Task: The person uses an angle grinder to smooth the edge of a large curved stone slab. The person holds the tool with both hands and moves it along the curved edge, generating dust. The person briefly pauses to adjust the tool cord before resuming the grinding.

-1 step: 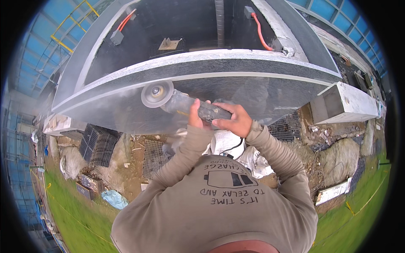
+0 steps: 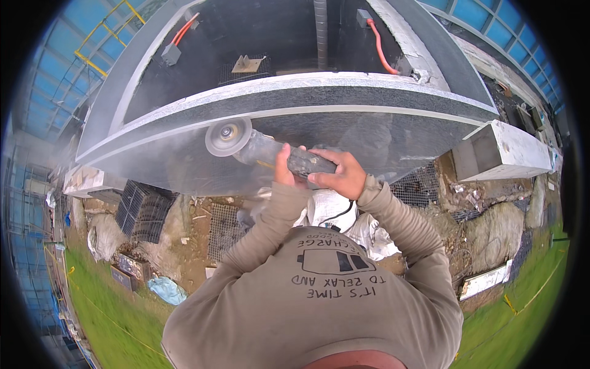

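Both my hands are wrapped round the body of an angle grinder [image 2: 264, 150], held sideways against the front of a dark stone slab [image 2: 172, 163]. Its round disc [image 2: 228, 136] sits at the left end, just below the slab's pale upper edge. My left hand [image 2: 286, 167] grips the middle of the body, thumb up. My right hand [image 2: 342, 174] holds the rear end, and a black cable [image 2: 340, 215] hangs below it. Whitish dust hazes the slab left of the disc. Whether the disc touches the stone, I cannot tell.
Behind the slab lies a dark recess with an orange conduit [image 2: 382, 49] and a grey vertical pipe [image 2: 320, 34]. A pale stone block [image 2: 516, 150] juts out at right. Black plastic grid crates [image 2: 142, 210], white sacks [image 2: 332, 208] and rubble lie below. Green matting [image 2: 110, 307] covers the near ground.
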Available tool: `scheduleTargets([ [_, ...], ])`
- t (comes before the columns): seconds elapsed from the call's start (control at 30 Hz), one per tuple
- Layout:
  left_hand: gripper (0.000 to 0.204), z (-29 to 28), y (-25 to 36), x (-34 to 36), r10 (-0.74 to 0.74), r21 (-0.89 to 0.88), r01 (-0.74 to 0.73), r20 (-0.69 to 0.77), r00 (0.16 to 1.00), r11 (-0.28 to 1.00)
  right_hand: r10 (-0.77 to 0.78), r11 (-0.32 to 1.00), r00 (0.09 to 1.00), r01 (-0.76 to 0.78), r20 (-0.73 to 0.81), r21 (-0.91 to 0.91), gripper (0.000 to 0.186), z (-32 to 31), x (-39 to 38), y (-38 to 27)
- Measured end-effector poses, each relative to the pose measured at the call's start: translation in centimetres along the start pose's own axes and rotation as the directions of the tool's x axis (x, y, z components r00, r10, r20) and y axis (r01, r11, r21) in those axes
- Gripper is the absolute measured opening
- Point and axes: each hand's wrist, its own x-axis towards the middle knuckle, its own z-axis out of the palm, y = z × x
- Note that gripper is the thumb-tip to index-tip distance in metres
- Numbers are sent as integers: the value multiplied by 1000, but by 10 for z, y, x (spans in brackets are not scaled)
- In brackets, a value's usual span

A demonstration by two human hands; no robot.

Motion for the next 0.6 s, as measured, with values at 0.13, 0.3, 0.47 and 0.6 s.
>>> scheduleTargets([
  [0.13, 42, -5, 15, 4, -25, 18, 24, 25, 999, 1000, 137, 989, 989, -134, 50, -62, 61, -1, 9, 2],
  [0.3, 41, 6, 4, 3, 51, 12, -51, 12, 999, 999, 66, 997, 998, -65, 20, -30, 61, -4, 4, -6],
  [0.47, 41, 10, -12, -8, -1, 10, 0, 112, 994, 1000, 183, 983, 983, -183, 14, 19, 62, -16, -18, -16],
  [0.6, 43, 14, -15, -7, -55, 6, 55, 98, 994, 998, 163, 983, 986, -164, -21, -77, 61, -19, -21, -15],
])
